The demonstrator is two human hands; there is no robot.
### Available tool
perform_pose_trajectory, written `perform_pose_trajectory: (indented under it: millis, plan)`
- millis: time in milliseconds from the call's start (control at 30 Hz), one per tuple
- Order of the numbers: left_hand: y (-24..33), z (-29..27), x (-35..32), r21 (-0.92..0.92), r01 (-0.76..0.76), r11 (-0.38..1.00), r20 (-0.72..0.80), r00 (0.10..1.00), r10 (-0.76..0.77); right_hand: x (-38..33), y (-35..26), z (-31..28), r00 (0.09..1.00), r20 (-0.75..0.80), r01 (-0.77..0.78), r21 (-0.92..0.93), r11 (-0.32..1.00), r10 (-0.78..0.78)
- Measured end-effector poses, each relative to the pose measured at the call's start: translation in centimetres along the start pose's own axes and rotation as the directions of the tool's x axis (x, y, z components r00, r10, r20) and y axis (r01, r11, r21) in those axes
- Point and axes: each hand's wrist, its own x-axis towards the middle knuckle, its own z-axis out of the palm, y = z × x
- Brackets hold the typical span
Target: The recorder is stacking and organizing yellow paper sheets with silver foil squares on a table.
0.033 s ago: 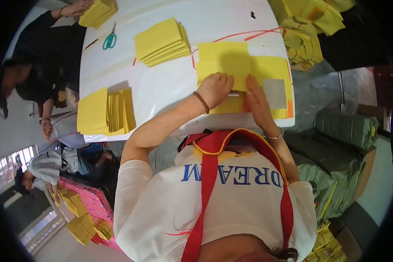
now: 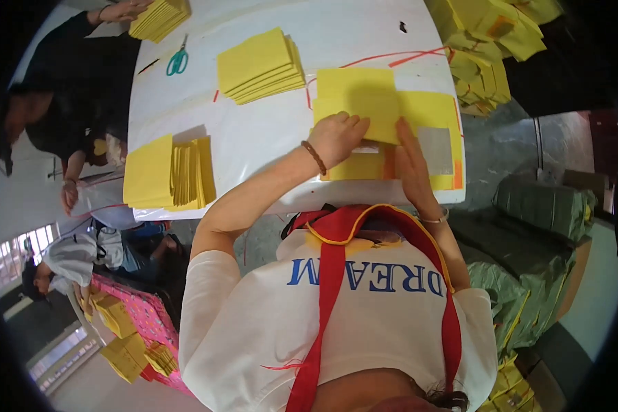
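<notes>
In front of me on the table lies a yellow folded paper piece (image 2: 360,96), resting on a wider yellow paper piece (image 2: 432,106) with a grey rectangle and orange strips. My left hand (image 2: 340,141) is closed on the near edge of the folded paper, its fingers curled; the fingertips are partly hidden. Beside that edge my right hand (image 2: 413,165) is open, held on its side with fingers stretched together, touching the paper next to the grey rectangle.
Yellow paper stacks stand at mid-table (image 2: 261,65) and front left (image 2: 168,172). Green-handled scissors (image 2: 178,63) and red string (image 2: 405,56) lie on the white table (image 2: 254,151). At far left a co-worker's hand (image 2: 123,10) touches another stack. Green wrapped bundles (image 2: 515,268) stand at right.
The view has shifted slightly, so the tabletop things appear a little farther right. Both hands keep nearly the same place on the paper.
</notes>
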Motion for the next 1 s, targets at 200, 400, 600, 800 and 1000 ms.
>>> perform_pose_trajectory:
  millis: [200, 400, 600, 800, 1000]
  plan:
    - [-7.7, -8.6, -2.4, -0.151, 0.087, 0.985, -0.557, 0.815, -0.158, -0.8, -0.5, 0.1, 0.968, -0.251, 0.089, 0.229, 0.969, -0.030]
    - [-17.3, -6.0, -2.7, 0.096, 0.273, 0.957, -0.580, 0.797, -0.169, -1.2, -0.1, 1.0, 0.985, -0.160, -0.025, 0.215, 0.976, 0.060]
    - [-18.9, -0.2, -3.1, 0.154, 0.305, 0.940, -0.227, 0.937, -0.266, -1.2, 0.3, 1.8, 0.986, -0.157, -0.044, 0.109, 0.993, 0.061]
    - [-17.4, 1.4, -3.8, 0.132, 0.354, 0.926, -0.202, 0.924, -0.324, -1.0, 0.7, 2.0, 0.982, -0.185, -0.024, 0.053, 0.998, 0.033]
    - [-17.9, 0.4, -3.5, 0.117, 0.353, 0.928, -0.104, 0.934, -0.342, -0.9, 1.3, 2.4, 0.975, -0.202, 0.063, -0.141, 0.988, -0.091]
